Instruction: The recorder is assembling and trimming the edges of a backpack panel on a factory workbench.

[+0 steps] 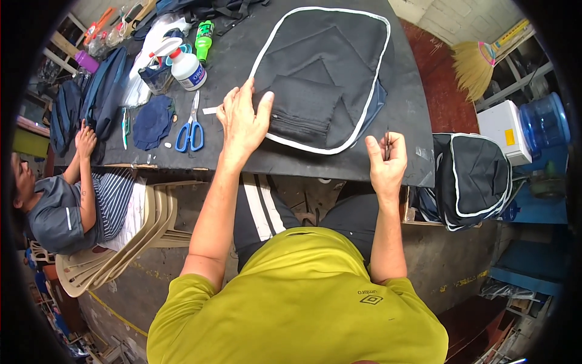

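A black backpack [357, 57] with white piping along its edges lies flat on the dark table in front of me. Its small zippered pocket [303, 103] faces up near the lower left. My left hand [244, 118] is open, thumb and fingers apart, at the backpack's left edge beside that pocket. Off the backpack's lower right corner, my right hand [389, 159] is closed around a small, slim dark tool [387, 142] pointing upward; its exact kind is too small to make out. Blue-handled scissors [191, 130] lie left of my left hand.
A white spray bottle [187, 70], a green bottle [204, 41] and a dark blue cloth piece [153, 123] sit on the table's left. A co-worker's hand [85, 141] rests on blue bags [104, 91] there. Another backpack [476, 176] stands below right, near a broom [476, 67].
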The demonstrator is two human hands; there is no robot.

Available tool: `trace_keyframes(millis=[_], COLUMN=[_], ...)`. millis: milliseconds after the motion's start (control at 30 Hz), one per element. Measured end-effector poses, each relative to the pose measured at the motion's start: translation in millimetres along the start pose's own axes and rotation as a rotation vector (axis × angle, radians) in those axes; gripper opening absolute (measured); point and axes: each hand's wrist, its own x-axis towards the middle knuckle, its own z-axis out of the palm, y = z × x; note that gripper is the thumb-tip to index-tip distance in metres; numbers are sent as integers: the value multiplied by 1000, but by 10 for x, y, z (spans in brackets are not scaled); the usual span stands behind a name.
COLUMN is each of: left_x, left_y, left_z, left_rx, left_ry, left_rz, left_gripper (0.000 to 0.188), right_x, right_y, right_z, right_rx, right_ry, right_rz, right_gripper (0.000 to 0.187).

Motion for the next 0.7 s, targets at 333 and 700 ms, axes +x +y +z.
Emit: trace_keyframes(millis=[333,700], left_x=[-135,-742], left_y=[196,-67], left_z=[-195,-672], left_rx=[-273,-439], left_ry=[-151,-322], left_rz=[12,291], left_gripper=[76,32], right_x=[90,78], right_y=[115,236], right_z=[91,41], right_rx=[-44,-16], right_ry=[-77,-78], right_rz=[3,161], right_gripper=[25,37])
